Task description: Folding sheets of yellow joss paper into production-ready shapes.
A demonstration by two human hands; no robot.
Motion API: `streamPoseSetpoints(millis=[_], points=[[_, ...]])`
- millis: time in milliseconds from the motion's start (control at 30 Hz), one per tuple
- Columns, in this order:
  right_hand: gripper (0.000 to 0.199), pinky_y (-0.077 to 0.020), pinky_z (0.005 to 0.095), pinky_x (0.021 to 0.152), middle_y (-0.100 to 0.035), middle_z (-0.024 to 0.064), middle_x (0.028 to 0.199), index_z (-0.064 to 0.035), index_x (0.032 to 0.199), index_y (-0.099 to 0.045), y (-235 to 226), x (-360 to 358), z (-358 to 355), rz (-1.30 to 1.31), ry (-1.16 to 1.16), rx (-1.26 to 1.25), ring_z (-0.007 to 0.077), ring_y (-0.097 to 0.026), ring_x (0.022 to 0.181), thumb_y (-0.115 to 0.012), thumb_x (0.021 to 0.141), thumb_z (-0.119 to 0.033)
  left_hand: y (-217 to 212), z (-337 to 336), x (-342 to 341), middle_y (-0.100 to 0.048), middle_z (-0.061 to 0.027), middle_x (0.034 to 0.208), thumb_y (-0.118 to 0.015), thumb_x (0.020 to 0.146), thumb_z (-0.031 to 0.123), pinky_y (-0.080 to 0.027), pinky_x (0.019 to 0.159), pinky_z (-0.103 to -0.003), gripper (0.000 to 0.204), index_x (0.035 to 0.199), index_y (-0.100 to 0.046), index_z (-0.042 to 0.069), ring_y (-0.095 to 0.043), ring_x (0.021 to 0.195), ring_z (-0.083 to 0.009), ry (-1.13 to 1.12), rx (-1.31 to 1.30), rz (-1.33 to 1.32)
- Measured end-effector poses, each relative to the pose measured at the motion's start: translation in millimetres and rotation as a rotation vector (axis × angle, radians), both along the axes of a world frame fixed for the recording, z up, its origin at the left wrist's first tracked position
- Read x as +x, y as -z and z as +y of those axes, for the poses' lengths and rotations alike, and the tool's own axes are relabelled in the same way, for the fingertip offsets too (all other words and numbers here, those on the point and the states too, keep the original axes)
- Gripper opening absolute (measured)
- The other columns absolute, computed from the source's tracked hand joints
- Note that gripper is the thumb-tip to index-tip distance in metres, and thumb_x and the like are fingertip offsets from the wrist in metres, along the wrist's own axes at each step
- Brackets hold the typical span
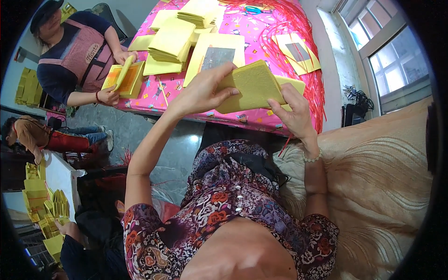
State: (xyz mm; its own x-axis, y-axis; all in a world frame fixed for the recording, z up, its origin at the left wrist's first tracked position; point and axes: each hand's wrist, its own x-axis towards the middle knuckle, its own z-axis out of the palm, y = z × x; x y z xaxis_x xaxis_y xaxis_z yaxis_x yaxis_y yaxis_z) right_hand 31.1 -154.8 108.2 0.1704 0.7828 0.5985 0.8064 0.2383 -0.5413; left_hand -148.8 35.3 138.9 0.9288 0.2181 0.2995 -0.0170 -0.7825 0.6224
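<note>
A pad of folded yellow paper (252, 88) is held up over the near edge of the table, tilted toward me. My left hand (200, 91) grips its left side, with the thumb on the near face and the fingers behind. At its lower right corner my right hand (297, 112) is closed, thumb against the edge, fingers partly hidden behind it. More yellow paper (294, 86) shows just behind the pad on the right. Beyond my left hand lies a yellow sheet with a dark grey rectangle (219, 57).
The table has a pink patterned cloth (156, 100). Stacks of yellow paper (170, 39) stand at its left, with red strands (298, 28) and blue-handled scissors (253, 10) farther back. A co-worker (88, 51) handles yellow paper at the left. A tan cushioned seat (378, 172) is on my right.
</note>
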Motion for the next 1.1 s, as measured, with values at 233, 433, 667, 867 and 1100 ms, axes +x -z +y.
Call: streamPoseSetpoints(millis=[233, 433, 667, 867, 1100], points=[[0.030, -0.0417, 0.0376, 0.061, -0.045, 0.0152, 0.075, 0.0051, 0.078, -0.047, 3.5, 8.5, -0.8, 0.015, -0.003, -0.064, 0.0298, -0.049, 0.067, -0.068, 0.084, -0.015, -2.1, -7.5, 1.8, -0.059, -0.0254, 0.088, -0.062, 0.085, 0.014, -0.044, 0.071, -0.048, 0.031, 0.108, -0.045, 0.001, -0.057, 0.086, -0.0444, 0.025, 0.034, 0.020], [0.032, -0.0417, 0.0377, 0.062, -0.045, 0.0155, 0.076, 0.0048, 0.078, -0.047, 3.2, 11.5, -0.1, 0.001, -0.012, -0.128, 0.0301, -0.049, 0.068, -0.068, 0.085, -0.018, 3.2, -7.6, 0.8, -0.058, -0.0250, 0.086, -0.061, 0.085, 0.012, -0.043, 0.072, -0.048, 0.028, 0.104, -0.044, 0.001, -0.056, 0.086, -0.0444, 0.010, 0.040, 0.045], [0.028, -0.0409, 0.0332, 0.061, -0.044, 0.0119, 0.075, 0.0063, 0.083, -0.051, 0.8, 12.8, 0.3, -0.013, -0.034, -0.123, 0.0227, -0.048, 0.067, -0.068, 0.084, -0.015, 6.2, -8.3, 2.0, -0.057, -0.0249, 0.087, -0.060, 0.085, 0.011, -0.043, 0.072, -0.048, 0.028, 0.104, -0.042, 0.000, -0.056, 0.087, -0.0441, -0.008, 0.017, 0.063], [0.029, -0.0435, 0.0390, 0.062, -0.050, 0.0159, 0.080, 0.0029, 0.081, -0.048, -7.1, 6.9, -1.6, -0.062, -0.012, -0.098, 0.0329, -0.054, 0.072, -0.068, 0.084, -0.018, 12.1, -11.3, -0.9, -0.058, -0.0239, 0.086, -0.061, 0.085, 0.007, -0.044, 0.070, -0.044, 0.031, 0.109, -0.044, 0.000, -0.058, 0.086, -0.0424, -0.022, -0.028, 0.019], [0.024, -0.0430, 0.0364, 0.058, -0.051, 0.0148, 0.079, 0.0027, 0.081, -0.053, -17.5, -4.4, -4.1, -0.129, -0.012, -0.037, 0.0291, -0.054, 0.069, -0.071, 0.081, -0.014, 30.5, -16.8, -9.8, -0.062, -0.0157, 0.102, -0.060, 0.089, 0.003, -0.048, 0.083, -0.033, 0.047, 0.132, -0.041, 0.000, -0.062, 0.097, -0.0228, -0.083, -0.237, -0.009]])
